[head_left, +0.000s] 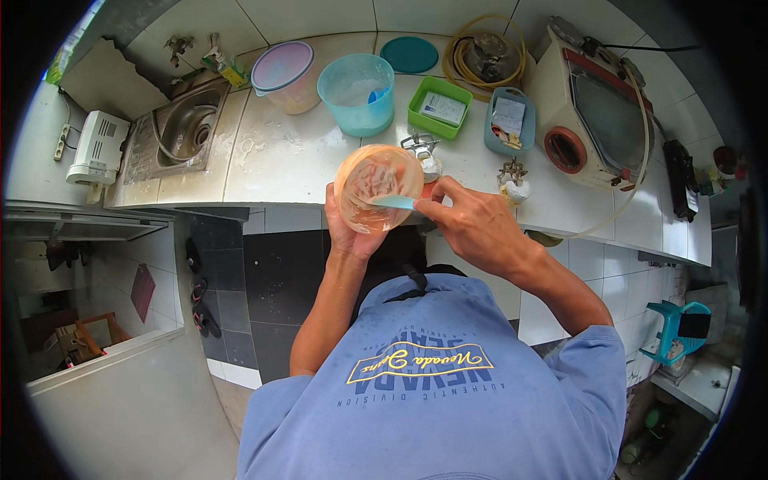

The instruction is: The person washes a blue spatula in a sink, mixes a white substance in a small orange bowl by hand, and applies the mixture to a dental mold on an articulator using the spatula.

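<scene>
A translucent orange round container (pixel 360 188) smeared with white paste is tilted toward me, held in my left hand (pixel 352 232). My right hand (pixel 456 216) grips a light blue spatula (pixel 394 202), whose blade lies inside the container. Just behind them on the counter stands a small metal fixture (pixel 420 146) with a white lump, and a similar one (pixel 513 182) stands to the right. A light blue bucket (pixel 354 112) with whitish residue is beyond the container.
The tiled counter (pixel 264 172) holds a sink (pixel 190 132), pink-lidded tub (pixel 284 88), teal lid (pixel 408 54), green basket (pixel 438 114), blue basket (pixel 510 136), coiled hose (pixel 452 40) and cream machine (pixel 588 112). Sandals (pixel 204 316) lie left on the floor; a turquoise stool (pixel 664 328) stands right.
</scene>
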A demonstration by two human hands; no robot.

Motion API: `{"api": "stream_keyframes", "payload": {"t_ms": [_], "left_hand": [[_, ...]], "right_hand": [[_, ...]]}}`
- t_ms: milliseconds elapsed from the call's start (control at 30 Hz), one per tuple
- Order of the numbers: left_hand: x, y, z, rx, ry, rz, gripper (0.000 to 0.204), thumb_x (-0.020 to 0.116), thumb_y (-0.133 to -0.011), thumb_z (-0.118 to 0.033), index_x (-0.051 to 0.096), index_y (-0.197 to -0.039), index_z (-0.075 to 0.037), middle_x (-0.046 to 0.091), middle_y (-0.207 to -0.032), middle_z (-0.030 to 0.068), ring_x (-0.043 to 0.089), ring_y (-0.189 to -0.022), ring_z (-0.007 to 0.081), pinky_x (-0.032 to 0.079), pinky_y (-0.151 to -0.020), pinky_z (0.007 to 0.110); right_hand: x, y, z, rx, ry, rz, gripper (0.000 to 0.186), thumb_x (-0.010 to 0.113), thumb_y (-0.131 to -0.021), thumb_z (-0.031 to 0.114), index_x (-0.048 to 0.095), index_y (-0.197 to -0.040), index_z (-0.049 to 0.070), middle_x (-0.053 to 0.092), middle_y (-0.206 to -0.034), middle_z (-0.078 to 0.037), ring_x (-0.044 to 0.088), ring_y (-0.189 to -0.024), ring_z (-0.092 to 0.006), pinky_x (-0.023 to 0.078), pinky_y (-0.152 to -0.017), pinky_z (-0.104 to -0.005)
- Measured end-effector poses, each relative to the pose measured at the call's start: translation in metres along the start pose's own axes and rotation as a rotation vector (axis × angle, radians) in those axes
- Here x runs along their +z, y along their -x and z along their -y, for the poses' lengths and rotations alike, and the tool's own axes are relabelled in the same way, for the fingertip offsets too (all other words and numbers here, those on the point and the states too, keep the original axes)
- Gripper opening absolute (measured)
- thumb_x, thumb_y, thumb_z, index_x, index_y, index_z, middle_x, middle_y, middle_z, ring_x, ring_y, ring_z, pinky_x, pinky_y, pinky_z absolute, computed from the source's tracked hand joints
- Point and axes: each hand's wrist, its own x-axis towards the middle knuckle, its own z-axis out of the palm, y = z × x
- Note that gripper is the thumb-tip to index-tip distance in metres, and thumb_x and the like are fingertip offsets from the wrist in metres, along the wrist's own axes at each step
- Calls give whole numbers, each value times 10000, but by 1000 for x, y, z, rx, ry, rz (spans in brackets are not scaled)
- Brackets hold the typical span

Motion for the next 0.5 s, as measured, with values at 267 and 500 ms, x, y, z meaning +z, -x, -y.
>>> {"api": "stream_keyframes", "payload": {"t_ms": [267,500], "left_hand": [[9,-7,-11,143,-195,-82,655,305,-985,-470,495,-1396,3,577,-1358,194,554,-1269,341,455,-1080,518],[-10,-10,3,206,-172,-253,646,318,-901,-405,560,-1292,48,623,-1257,208,590,-1198,341,478,-1044,511]], "right_hand": [[5,-11,-18,120,162,-139,309,629,-884,44,652,-1190,11,633,-861,-108,690,-661,-268,561,-583,-388],[102,19,-17,316,-693,46,244,594,-975,127,698,-1163,12,556,-621,-49,576,-537,-164,450,-510,-341]]}}
